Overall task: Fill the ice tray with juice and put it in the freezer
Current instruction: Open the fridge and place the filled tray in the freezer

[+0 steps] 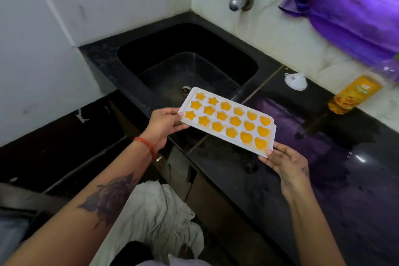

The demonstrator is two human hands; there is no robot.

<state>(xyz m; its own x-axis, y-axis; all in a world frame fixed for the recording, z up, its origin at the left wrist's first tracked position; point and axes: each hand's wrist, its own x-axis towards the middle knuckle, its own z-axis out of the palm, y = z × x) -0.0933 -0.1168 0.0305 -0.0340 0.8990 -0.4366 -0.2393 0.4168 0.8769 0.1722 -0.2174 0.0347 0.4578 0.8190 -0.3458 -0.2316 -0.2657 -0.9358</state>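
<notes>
The white ice tray [228, 121], its star, flower and heart cells full of orange juice, is held above the black counter [248, 168] just in front of the sink [187, 65]. The left hand [164, 124] grasps its near-left end, the right hand [285, 162] its right corner. Right of the sink stands a juice bottle [354, 93]; its label is unreadable.

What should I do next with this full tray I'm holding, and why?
Probably carry it off level and slowly toward the freezer, which isn't in view. Every cell of the ice tray already shows orange juice near the brim, and your left hand and right hand grip opposite ends, with it lifted off the counter. Any tilt would likely spill.
</notes>
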